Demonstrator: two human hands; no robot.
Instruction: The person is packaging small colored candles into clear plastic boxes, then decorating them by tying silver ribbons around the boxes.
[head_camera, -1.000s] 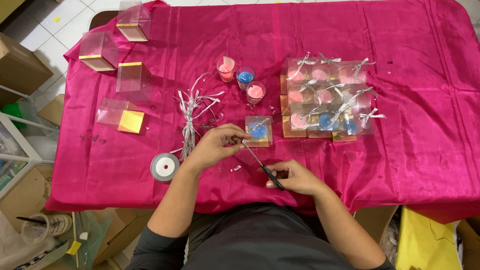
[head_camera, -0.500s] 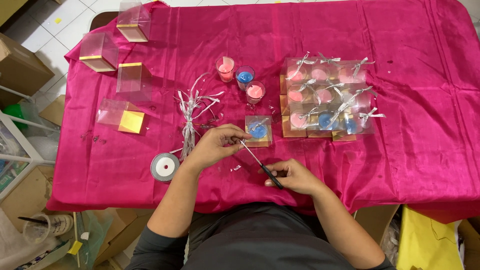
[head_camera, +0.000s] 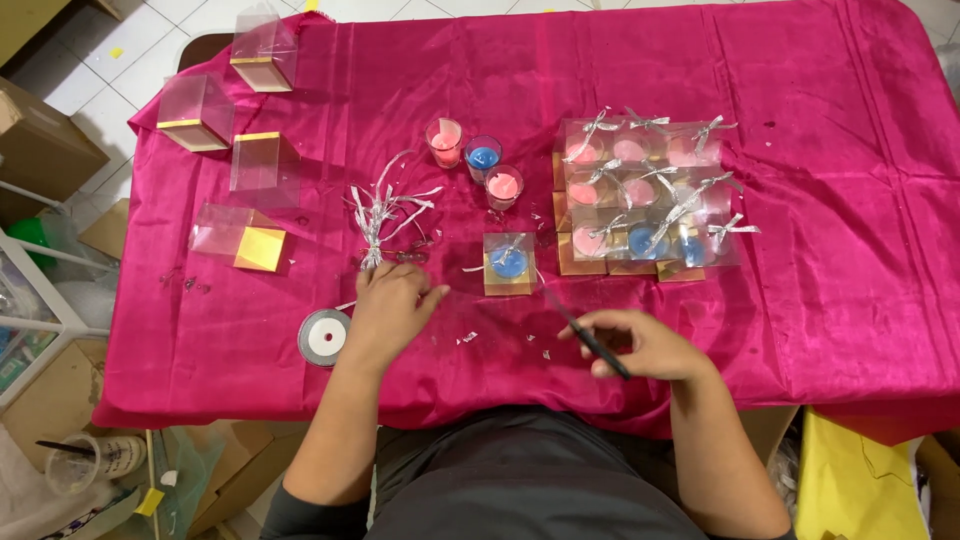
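Bench (head_camera: 820, 300), draped in a bright pink satin cloth; a person seated at its near edge.

Right hand (head_camera: 645, 345): closed around a pair of scissors (head_camera: 585, 335) with dark handles, blades pointing up and left toward the middle of the cloth, tips apart from everything else.

Left hand (head_camera: 388, 305): resting on the cloth, fingers curled loosely downward over the lower end of a bundle of silver ribbon strips (head_camera: 378, 215); whether it pinches a strip cannot be told.

Boxed blue candle (head_camera: 507, 264): a clear box on a gold base, silver bow on top, standing alone between the two hands and a little farther up the bench, touched by neither.

Ribbon spool (head_camera: 325, 336): silver, lying flat just left of the left wrist.

Loose candles: three small glass cups in a cluster above the boxed one, a pink candle (head_camera: 444, 140), a blue candle (head_camera: 482, 157) and a second pink one (head_camera: 503, 186).

Finished boxes (head_camera: 640, 195): a tight block of clear boxes with silver bows, mostly pink candles and a couple of blue, to the right of the lone box.

Empty clear boxes (head_camera: 262, 160): four with gold bases, scattered at the far left of the cloth, one (head_camera: 240, 240) lying on its side.

Silver ribbon snippets (head_camera: 468, 338): small scraps on the cloth between the hands.
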